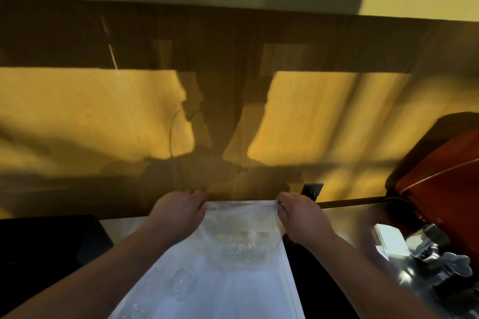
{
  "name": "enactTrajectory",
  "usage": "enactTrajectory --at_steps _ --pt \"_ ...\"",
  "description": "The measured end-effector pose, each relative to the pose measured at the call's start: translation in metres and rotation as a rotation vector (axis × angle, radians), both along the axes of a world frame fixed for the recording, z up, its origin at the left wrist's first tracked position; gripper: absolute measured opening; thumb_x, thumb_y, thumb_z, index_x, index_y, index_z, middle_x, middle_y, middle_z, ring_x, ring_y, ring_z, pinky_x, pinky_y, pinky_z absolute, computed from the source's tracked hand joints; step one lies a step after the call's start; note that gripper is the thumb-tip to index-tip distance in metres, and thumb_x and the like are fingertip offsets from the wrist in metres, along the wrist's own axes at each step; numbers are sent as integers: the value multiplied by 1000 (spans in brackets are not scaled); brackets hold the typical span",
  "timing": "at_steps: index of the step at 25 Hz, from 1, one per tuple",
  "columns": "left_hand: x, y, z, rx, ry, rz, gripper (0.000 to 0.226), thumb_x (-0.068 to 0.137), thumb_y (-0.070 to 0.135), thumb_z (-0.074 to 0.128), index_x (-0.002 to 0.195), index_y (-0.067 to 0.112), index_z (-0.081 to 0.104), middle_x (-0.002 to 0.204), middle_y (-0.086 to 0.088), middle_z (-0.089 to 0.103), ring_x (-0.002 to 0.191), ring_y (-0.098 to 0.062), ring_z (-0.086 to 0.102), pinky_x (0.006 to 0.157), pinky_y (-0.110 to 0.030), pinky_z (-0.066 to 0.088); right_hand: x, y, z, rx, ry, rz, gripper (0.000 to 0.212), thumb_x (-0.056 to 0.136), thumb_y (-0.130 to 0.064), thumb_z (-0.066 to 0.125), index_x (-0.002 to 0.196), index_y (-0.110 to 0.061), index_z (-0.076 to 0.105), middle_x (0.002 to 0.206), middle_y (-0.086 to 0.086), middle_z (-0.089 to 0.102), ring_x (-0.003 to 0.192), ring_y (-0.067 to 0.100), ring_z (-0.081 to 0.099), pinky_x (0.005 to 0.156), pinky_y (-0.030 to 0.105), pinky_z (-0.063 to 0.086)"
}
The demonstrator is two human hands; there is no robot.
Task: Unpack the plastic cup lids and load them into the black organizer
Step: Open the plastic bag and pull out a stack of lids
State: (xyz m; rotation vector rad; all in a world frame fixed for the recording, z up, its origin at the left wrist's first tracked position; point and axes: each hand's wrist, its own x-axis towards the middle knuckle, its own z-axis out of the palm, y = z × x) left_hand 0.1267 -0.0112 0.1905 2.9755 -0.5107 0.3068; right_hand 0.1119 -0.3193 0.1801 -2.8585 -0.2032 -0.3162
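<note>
A long clear plastic sleeve [220, 274] runs from the bottom middle up to the counter's back edge. A stack of clear cup lids [241, 241] shows dimly through it. My left hand [178, 208] pinches the sleeve's top left corner and my right hand [300, 211] pinches its top right corner, so the top edge is stretched flat between them. A black boxy shape [51, 243] at the lower left may be the black organizer; the blur hides its slots.
A wooden wall panel [103, 111] rises right behind the steel counter [350, 217]. At the right stand a red-orange machine [445, 176], a small white box [391, 241] and dark metal fittings [435, 261]. A small black bracket [312, 189] sits behind my right hand.
</note>
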Motion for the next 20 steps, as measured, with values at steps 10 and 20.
enactTrajectory --at_steps 10,20 --pt "-37 -7 -38 -28 343 -83 26 98 54 60 118 38 62 115 12 73 94 -11 64 70 -27 46 -40 -7 -28 150 259 49 4 100 -37 59 100 -36 63 99 -15 66 82 5 62 64 18 47" --pt "-36 -16 -24 -81 186 -115 11 101 43 53 97 37 62 94 15 68 80 -7 55 65 -25 40 -54 -21 -23 260 324 -92 23 99 -40 65 76 -39 58 75 -14 64 71 7 63 60 17 45"
